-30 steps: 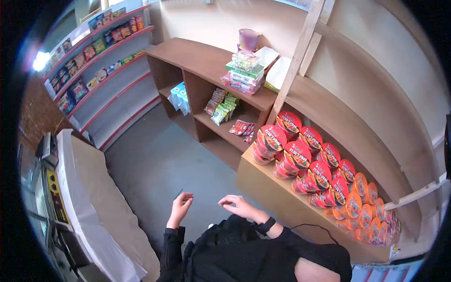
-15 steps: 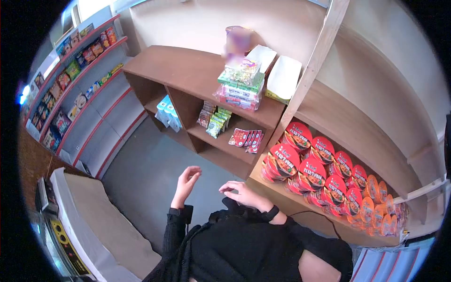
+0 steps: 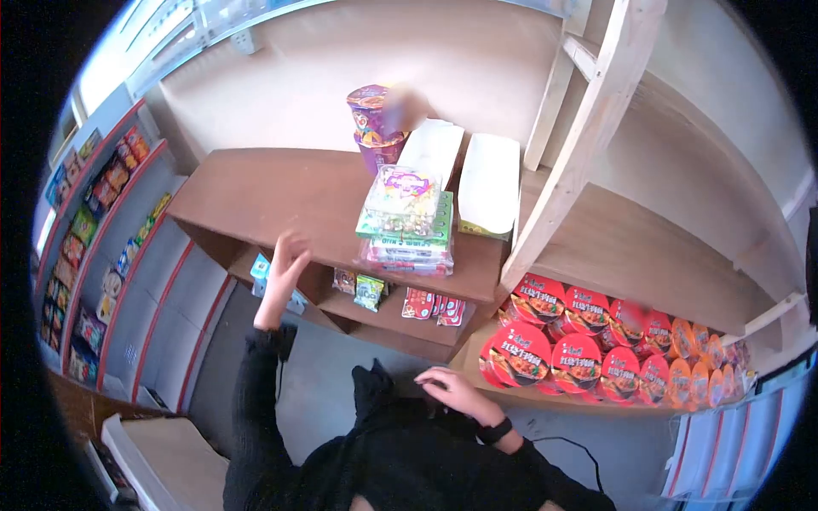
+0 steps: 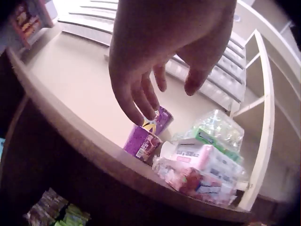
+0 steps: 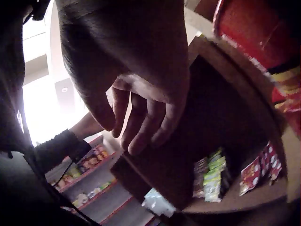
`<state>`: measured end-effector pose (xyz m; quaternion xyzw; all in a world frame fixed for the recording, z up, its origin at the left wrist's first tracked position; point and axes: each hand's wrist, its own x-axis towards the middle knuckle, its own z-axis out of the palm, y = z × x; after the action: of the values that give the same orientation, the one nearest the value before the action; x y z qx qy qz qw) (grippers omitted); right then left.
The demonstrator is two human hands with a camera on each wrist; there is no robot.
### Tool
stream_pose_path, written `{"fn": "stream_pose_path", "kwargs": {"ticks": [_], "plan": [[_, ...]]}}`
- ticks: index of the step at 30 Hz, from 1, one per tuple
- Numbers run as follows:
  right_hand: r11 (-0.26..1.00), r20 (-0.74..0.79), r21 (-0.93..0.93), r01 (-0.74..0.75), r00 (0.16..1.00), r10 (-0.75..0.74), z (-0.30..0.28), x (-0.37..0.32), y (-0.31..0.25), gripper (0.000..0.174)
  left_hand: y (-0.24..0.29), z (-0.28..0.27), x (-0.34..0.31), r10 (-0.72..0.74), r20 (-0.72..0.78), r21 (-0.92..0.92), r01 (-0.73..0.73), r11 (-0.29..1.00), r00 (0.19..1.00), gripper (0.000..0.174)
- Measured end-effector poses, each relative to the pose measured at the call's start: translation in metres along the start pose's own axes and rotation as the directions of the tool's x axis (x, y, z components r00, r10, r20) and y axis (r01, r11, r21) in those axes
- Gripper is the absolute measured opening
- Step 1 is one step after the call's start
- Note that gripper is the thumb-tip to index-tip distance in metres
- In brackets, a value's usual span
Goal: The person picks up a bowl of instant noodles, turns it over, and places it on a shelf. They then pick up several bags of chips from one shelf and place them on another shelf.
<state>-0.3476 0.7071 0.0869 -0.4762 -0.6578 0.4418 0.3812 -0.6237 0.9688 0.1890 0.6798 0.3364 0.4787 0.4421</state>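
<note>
My left hand (image 3: 285, 271) is raised at the front edge of a brown shelf unit (image 3: 264, 187), fingers loosely bent around nothing. In the left wrist view, two stacked purple instant noodle cups (image 4: 140, 142) show beyond its fingertips. Beside the cups, a clear tub (image 3: 407, 189) tops a pile of packaged goods (image 3: 405, 253) on the shelf top. My right hand (image 3: 456, 393) hangs in front of my body, holding nothing, with loosely curved fingers. Nearest to it are the red-lidded noodle cups (image 3: 514, 353) on a low ledge.
Two white-lined trays (image 3: 490, 183) lie on the shelf top by a wooden post (image 3: 588, 145). Below are snack packets (image 3: 369, 292), red packets (image 3: 417, 304) and a blue pack (image 3: 260, 268). A stocked wall rack (image 3: 162, 298) stands at left; orange-lidded cups (image 3: 680, 385) sit at right.
My left hand has risen and moved forward and left, up to the shelf unit's front edge. My right hand has stayed near my body. The view has turned and come closer to the shelf unit.
</note>
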Motion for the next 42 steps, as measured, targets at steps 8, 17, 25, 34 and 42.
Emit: {"fn": "stream_pose_path", "kwargs": {"ticks": [8, 17, 25, 34, 42], "plan": [[0.951, -0.674, 0.203, -0.234, 0.671, 0.309, 0.015, -0.026, -0.003, 0.019, -0.077, 0.035, 0.229, -0.026, 0.135, 0.129, 0.008, 0.992, 0.99, 0.074], [0.931, -0.829, 0.249, -0.265, 0.439, 0.347, 0.105, 0.018, -0.034, 0.018, -0.118, 0.068, 0.299, 0.168, 0.015, 0.149, -0.169, 0.974, 0.986, 0.078], [0.887, -0.773, 0.354, -0.295, 0.442, 0.455, 0.15, 0.038, -0.045, 0.02, -0.113, 0.064, 0.302, 0.267, 0.087, 0.121, -0.276, 0.954, 0.96, 0.055], [0.953, -0.789, 0.155, -0.259, 0.549, 0.277, 0.14, 0.041, -0.056, 0.02, -0.102, -0.014, 0.275, 0.23, 0.211, 0.223, -0.276, 0.935, 0.95, 0.037], [0.968, -0.746, 0.081, -0.239, 0.63, 0.218, 0.132, -0.015, -0.041, 0.021, -0.112, -0.158, 0.219, 0.281, 0.064, 0.246, -0.288, 0.925, 0.958, 0.066]]}}
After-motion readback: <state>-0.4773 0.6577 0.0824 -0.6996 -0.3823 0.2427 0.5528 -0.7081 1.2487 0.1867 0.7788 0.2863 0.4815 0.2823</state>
